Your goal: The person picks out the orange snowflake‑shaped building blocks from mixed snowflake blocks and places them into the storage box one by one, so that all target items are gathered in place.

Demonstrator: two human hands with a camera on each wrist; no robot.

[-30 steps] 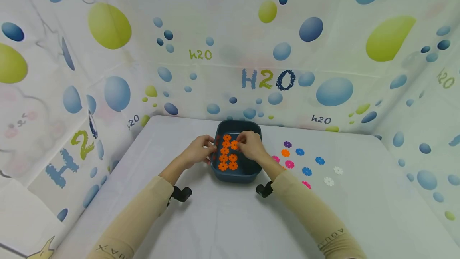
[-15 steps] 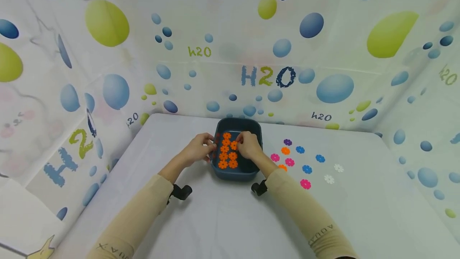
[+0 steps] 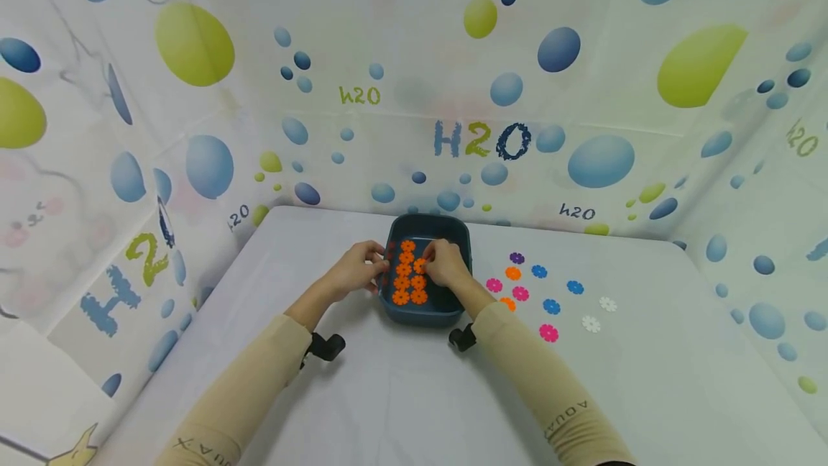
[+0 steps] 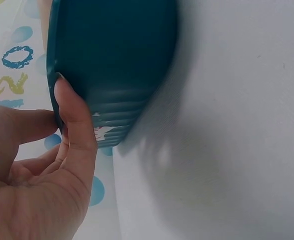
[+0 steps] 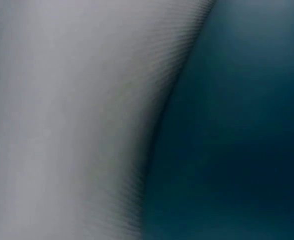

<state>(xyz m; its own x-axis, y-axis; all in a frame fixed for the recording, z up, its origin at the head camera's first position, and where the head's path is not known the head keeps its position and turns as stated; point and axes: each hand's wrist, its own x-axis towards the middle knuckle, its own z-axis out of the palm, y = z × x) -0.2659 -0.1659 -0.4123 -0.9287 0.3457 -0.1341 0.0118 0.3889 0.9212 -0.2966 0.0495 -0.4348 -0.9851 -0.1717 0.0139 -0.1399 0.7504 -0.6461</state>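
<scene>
A dark teal container [image 3: 423, 318] stands on the table with several orange flower-shaped pieces [image 3: 402, 282] in rows along its left side. My left hand [image 3: 352, 268] pinches the container's left rim between thumb and fingers; the left wrist view shows this hand [image 4: 52, 165] close up on the rim. Inside the container, my right hand [image 3: 446, 265] pinches one orange flower-shaped piece [image 3: 420, 265] at its right edge. Only the blurred container wall [image 5: 226, 140] and white cloth show in the right wrist view, without the hand.
Right of the container lie loose flower-shaped pieces: a purple one [image 3: 517, 258], several pink [image 3: 548, 333], two orange [image 3: 513, 273], three blue [image 3: 551, 306] and two white [image 3: 591, 324]. A white cloth covers the table [image 3: 388, 394]. Patterned curtains [image 3: 414, 92] hang behind and at the sides.
My right hand has shifted slightly toward me inside the container, with the pinched orange piece closer to the row below. The right forearm has drawn left. My left hand stays on the rim.
</scene>
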